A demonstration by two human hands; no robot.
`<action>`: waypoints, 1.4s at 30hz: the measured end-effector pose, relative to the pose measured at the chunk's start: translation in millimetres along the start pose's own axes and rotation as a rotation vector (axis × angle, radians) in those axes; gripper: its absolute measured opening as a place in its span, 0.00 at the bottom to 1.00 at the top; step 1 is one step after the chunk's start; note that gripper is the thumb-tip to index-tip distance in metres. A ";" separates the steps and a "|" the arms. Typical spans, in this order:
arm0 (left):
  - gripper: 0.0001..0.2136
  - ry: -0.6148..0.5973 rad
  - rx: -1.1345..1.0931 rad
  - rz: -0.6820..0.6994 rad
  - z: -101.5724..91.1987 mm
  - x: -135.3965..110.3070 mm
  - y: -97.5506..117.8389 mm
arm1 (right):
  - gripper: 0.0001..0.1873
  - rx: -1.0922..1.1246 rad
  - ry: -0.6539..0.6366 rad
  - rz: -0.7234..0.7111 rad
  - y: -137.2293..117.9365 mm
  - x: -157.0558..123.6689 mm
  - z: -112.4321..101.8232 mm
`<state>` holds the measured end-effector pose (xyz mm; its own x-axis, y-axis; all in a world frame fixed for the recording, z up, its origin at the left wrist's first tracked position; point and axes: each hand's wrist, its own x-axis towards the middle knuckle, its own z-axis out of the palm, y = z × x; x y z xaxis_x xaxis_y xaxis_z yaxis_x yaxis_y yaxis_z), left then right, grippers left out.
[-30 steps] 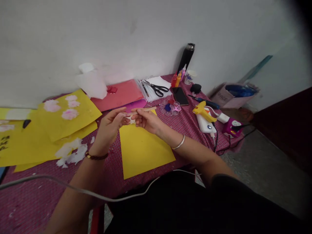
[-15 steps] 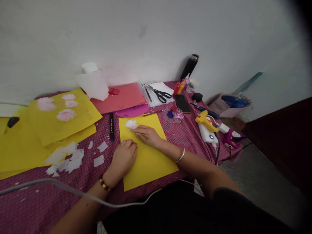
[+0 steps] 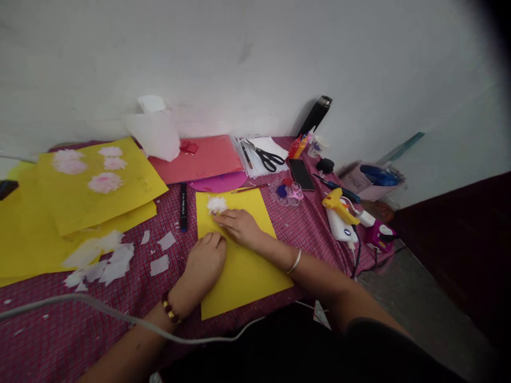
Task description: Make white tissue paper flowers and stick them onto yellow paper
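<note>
We count two hands on one yellow sheet (image 3: pixel 247 282), one white flower (image 3: pixel 216 204), one marker (image 3: pixel 183 208), two loose paper squares (image 3: pixel 159 265), one pair of scissors (image 3: pixel 262 153), one phone (image 3: pixel 302 174). White flower: fluffy, roundish, ragged-edged; lies near yellow sheet's upper left corner, on desk (image 3: pixel 299 218). Right hand (image 3: pixel 244 229): fingertips at flower's lower edge; we cannot tell whether grip pinches anything. Left hand (image 3: pixel 204 260): rests on yellow sheet, fingers curled, undersides hidden; we cannot tell whether grip is clenched or released.
</note>
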<state>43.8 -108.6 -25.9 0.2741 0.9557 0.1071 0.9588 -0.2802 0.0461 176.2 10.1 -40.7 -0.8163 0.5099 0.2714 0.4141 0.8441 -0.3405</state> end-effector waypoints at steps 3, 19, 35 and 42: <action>0.10 -0.017 0.013 0.003 -1.5 0.0 1.6 | 0.18 -0.029 -0.046 0.012 -4.2 0.4 -3.9; 0.09 0.015 0.127 -0.009 -0.6 -0.9 5.0 | 0.16 0.264 0.252 -0.069 8.7 -3.6 11.5; 0.11 0.094 0.034 -0.010 2.5 -1.2 6.7 | 0.18 0.167 0.144 -0.003 5.6 -1.9 11.9; 0.10 0.080 0.016 -0.012 1.0 -1.0 6.7 | 0.19 0.197 0.193 -0.019 2.9 -2.3 8.1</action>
<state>50.0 -111.4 -26.7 0.2564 0.9486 0.1853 0.9633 -0.2666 0.0318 176.1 10.0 -49.5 -0.7237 0.5323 0.4393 0.2980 0.8151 -0.4968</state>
